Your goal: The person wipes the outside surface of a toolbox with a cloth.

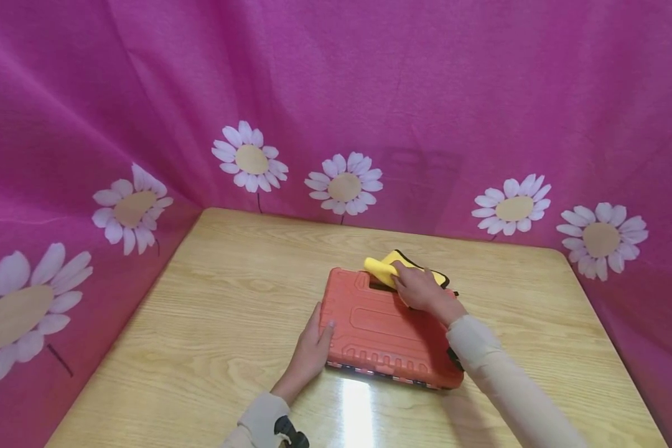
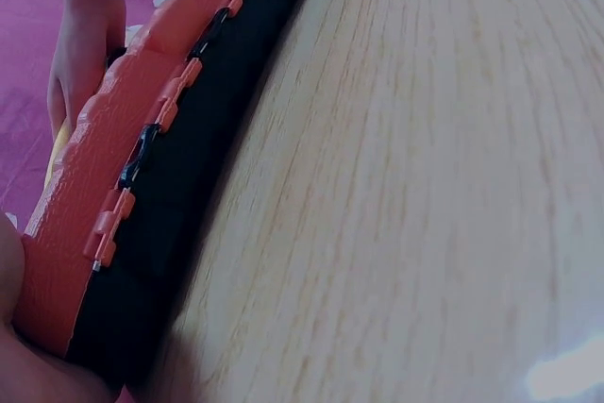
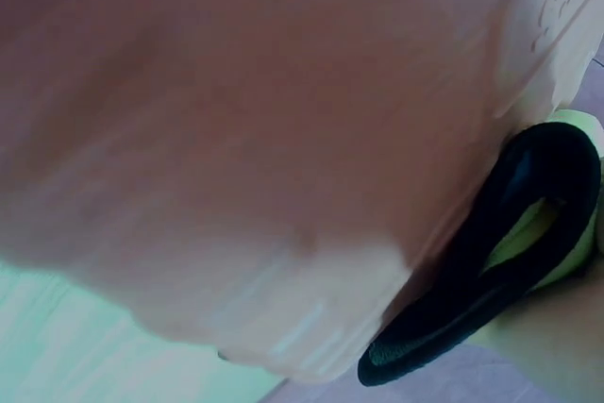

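Red ribbed plastic case with black base [image 1: 364,323] flat on the pale wood-grain desk [image 1: 246,298], long axis roughly left to right; left hand [image 1: 309,350] holds its left edge, thumb over the lid, fingers along the side; right hand [image 1: 420,289] reaches across the lid to the far edge, fingers closed on a bunched yellow cloth with black trim [image 1: 378,269], cloth at that edge, right hand much nearer it than left
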`<state>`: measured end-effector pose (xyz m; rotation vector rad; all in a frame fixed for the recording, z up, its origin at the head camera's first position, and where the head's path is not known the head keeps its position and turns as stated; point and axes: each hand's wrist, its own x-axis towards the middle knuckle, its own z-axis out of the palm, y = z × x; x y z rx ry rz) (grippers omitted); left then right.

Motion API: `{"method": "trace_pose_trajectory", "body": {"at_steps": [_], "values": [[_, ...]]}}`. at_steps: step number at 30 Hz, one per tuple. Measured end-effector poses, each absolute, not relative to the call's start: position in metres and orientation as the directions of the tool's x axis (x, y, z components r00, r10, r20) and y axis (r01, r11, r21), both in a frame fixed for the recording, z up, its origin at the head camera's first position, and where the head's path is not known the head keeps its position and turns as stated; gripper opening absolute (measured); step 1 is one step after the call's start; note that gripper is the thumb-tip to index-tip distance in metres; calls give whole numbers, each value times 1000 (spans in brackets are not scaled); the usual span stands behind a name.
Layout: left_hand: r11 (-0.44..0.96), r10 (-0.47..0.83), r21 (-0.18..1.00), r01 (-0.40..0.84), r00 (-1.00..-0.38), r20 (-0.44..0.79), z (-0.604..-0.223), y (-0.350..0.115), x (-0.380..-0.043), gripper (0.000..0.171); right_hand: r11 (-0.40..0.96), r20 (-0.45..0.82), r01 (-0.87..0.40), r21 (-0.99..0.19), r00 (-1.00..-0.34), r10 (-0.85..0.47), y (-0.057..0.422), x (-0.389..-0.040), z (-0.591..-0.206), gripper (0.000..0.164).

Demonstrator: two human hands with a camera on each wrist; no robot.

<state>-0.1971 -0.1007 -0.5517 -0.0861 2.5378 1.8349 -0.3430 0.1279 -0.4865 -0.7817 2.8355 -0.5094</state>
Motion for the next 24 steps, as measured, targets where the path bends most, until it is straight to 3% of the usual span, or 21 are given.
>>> {"method": "trace_pose_trajectory", "body": {"at_steps": [17,24], "values": [[306,-57,950,-56,-998,-40,-549,-97,-196,60,731,178,-597,-330,-800,-573,157,-326,-481,14],[311,-67,949,-60,-997,-41,-548,-97,-196,60,707,195,-600,-376,-797,-572,171,-327,-482,14]]}}
